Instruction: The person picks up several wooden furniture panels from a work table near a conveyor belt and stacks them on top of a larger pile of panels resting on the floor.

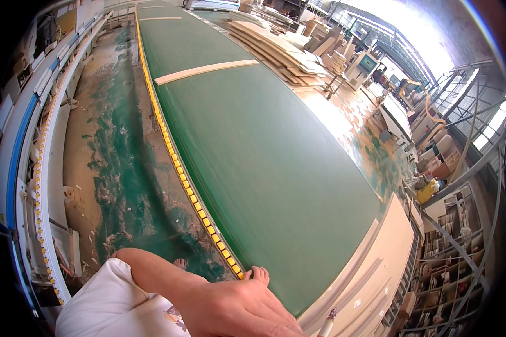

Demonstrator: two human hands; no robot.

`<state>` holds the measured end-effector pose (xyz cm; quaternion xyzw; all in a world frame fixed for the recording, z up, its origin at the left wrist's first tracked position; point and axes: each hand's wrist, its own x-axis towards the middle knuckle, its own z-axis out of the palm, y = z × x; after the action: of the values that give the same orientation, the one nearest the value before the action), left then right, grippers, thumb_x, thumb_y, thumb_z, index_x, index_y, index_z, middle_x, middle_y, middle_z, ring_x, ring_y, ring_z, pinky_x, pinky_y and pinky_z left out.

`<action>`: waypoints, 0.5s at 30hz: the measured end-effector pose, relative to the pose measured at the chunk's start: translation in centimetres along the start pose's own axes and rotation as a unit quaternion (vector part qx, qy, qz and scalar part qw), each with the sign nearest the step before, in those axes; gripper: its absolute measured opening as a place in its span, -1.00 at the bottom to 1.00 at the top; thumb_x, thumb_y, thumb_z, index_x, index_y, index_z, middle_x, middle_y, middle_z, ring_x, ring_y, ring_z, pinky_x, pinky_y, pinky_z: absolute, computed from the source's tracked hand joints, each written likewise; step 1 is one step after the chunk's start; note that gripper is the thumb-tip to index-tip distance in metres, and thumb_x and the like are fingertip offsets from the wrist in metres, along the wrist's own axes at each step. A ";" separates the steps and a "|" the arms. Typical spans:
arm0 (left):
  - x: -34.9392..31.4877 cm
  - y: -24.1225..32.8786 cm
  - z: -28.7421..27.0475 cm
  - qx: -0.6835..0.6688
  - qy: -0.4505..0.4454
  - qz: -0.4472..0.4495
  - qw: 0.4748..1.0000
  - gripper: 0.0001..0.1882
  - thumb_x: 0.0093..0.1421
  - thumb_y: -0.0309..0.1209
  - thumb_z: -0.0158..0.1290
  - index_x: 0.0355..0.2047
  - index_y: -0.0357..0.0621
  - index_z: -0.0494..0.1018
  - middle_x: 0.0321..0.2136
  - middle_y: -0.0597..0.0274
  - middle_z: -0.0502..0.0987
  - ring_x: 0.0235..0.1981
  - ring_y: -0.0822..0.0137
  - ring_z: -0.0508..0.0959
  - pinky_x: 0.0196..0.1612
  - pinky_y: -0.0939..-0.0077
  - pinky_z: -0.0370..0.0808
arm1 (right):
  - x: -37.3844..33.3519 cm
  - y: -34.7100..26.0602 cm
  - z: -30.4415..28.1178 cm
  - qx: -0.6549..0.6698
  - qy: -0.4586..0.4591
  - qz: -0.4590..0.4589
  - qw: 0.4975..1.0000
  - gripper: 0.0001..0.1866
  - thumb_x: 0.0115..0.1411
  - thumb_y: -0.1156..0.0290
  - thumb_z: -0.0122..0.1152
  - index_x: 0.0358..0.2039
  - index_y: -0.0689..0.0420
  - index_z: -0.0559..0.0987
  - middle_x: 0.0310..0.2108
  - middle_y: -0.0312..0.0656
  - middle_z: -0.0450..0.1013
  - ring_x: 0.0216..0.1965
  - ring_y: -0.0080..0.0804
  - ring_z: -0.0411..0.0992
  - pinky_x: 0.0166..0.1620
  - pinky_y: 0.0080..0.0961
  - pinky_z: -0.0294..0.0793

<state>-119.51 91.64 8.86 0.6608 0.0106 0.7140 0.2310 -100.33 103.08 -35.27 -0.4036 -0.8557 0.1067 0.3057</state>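
Note:
My left hand (236, 310) reaches in from the left on a bent forearm, its back turned up, beside the near corner of a long green conveyor belt (270, 151). Curled fingertips (258, 275) show just beyond its knuckles, over the belt's edge. The other fingers run toward the lower edge of the picture, and whatever they hold is hidden. A cigarette (328, 324) with an ashy tip stands up from the lower edge, right of the hand; I cannot see what holds it. My right hand does not show.
Yellow blocks (194, 199) line the belt's left edge. A pale wooden strip (205, 71) lies across the belt. Pale boards (385, 241) lie along its right near side. Left, past a green-stained floor (123, 168), runs a machine rail (45, 185). Stacked panels (278, 45) stand far right.

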 end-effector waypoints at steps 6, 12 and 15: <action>-0.5 0.0 1.1 -0.031 0.062 -0.002 0.998 -0.71 0.27 -0.71 0.07 -0.01 -0.58 0.57 -0.26 -0.18 0.71 -0.37 0.04 0.74 -0.32 0.37 0.65 | 0.1 0.3 0.1 -0.003 -0.003 -0.004 1.000 -0.82 0.13 0.44 0.25 -0.26 0.19 0.67 -0.21 -0.06 0.62 0.01 0.02 0.52 0.11 -0.07 0.48; -0.5 0.1 0.9 -0.026 0.059 0.001 0.998 -0.70 0.28 -0.71 0.06 0.00 -0.57 0.58 -0.26 -0.14 0.72 -0.40 0.09 0.73 -0.44 0.42 0.58 | 0.1 0.1 0.1 -0.005 -0.004 -0.003 1.000 -0.82 0.13 0.44 0.25 -0.26 0.18 0.68 -0.22 -0.07 0.62 0.01 0.02 0.53 0.11 -0.08 0.48; -0.6 0.1 0.8 -0.026 0.048 -0.006 0.998 -0.69 0.28 -0.71 0.05 0.00 -0.57 0.58 -0.24 -0.12 0.72 -0.41 0.13 0.73 -0.49 0.43 0.53 | -0.1 0.4 0.3 -0.003 -0.001 -0.003 1.000 -0.82 0.13 0.43 0.25 -0.26 0.17 0.68 -0.21 -0.07 0.62 0.01 0.01 0.53 0.11 -0.08 0.48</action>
<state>-118.78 91.14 8.45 0.6195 0.0077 0.7436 0.2516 -100.20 103.31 -35.72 -0.4016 -0.8578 0.1032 0.3037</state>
